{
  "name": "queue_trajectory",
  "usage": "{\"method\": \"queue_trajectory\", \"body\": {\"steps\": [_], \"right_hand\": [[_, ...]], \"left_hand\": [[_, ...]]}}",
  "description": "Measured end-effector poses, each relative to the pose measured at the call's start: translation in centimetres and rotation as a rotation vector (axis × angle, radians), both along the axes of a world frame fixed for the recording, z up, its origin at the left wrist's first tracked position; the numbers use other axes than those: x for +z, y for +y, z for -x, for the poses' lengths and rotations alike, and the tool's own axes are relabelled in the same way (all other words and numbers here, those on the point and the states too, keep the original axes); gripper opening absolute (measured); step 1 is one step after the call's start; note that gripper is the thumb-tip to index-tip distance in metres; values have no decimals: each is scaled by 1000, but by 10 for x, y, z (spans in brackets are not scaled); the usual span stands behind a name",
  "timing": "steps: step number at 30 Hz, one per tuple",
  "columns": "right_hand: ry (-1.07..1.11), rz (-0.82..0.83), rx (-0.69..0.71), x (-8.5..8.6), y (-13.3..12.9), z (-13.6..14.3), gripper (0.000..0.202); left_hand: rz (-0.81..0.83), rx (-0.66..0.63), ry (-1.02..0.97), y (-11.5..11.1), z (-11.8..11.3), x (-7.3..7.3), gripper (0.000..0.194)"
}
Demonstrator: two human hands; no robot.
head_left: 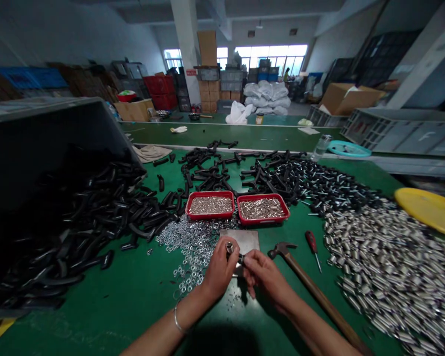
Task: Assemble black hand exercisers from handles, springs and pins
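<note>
Hands mid-table, hammer beside rt.

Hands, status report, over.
Left hand and right hand both pinch a small metal part over the grey metal plate. Wooden-handled hammer beside right hand.

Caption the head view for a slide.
Both hands, left hand and right hand, pinch a small metal part over a green table.

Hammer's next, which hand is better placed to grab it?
Right, probably. The right hand sits just beside the hammer, whose wooden handle runs along the right forearm. The left hand is farther off, over the washer pile, its fingers pinching a small metal part.
</note>
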State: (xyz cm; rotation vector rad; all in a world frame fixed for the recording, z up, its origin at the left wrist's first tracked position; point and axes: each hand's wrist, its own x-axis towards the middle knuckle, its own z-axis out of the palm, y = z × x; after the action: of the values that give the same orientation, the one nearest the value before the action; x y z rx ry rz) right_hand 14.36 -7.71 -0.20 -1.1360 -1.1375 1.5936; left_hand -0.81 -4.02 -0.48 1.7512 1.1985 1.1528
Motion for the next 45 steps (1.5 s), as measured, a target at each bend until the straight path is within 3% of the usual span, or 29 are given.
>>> {"method": "queue_trajectory", "body": {"steps": [5,8,11,13,16,18,20,24,27,30,34,36,38,41,45], "right_hand": [[-186,-64,-45,0,0,-10,38],[-305,-82,44,-9,6,-19,42],[-494,-189,62,-21,10,-29,29],[-597,-218,47,-26,8,-39,27],[-740,-263,38,-26,-4,-64,28],[-823,-307,8,-26,-17,-87,29],[-916,-371,-69,-30,-33,-111,30],[-1221,-521,-187,-58,-52,-147,34],[-1394,-544,-180,-75,-49,-148,39],[-1460,-476,-193,-72,-39,-126,41],[-1512,-339,-179,-49,-28,-83,39],[-1535,-270,-194,-40,-25,-65,40],[-1550,-211,-225,-36,-23,-55,41],[-1515,-176,-258,-36,-24,-53,39],[-1439,-186,-275,-37,-21,-59,37]], "left_hand": [[-5,-87,107,10,1,8,20],[-49,-285,408,31,-5,5,14],[-130,-463,741,55,-17,0,7],[-179,-490,854,65,-24,0,10],[-255,-449,819,73,-18,5,23],[-266,-357,743,76,3,9,22],[-239,-211,686,80,40,11,16],[-167,63,649,86,126,10,13],[-177,127,673,93,151,15,12],[-259,37,664,108,119,23,12],[-350,-289,805,134,18,31,17],[-348,-356,919,145,-30,32,19],[-323,-345,981,155,-64,30,18],[-274,-317,1050,166,-86,24,16],[-271,-296,1099,170,-83,19,20]]}}
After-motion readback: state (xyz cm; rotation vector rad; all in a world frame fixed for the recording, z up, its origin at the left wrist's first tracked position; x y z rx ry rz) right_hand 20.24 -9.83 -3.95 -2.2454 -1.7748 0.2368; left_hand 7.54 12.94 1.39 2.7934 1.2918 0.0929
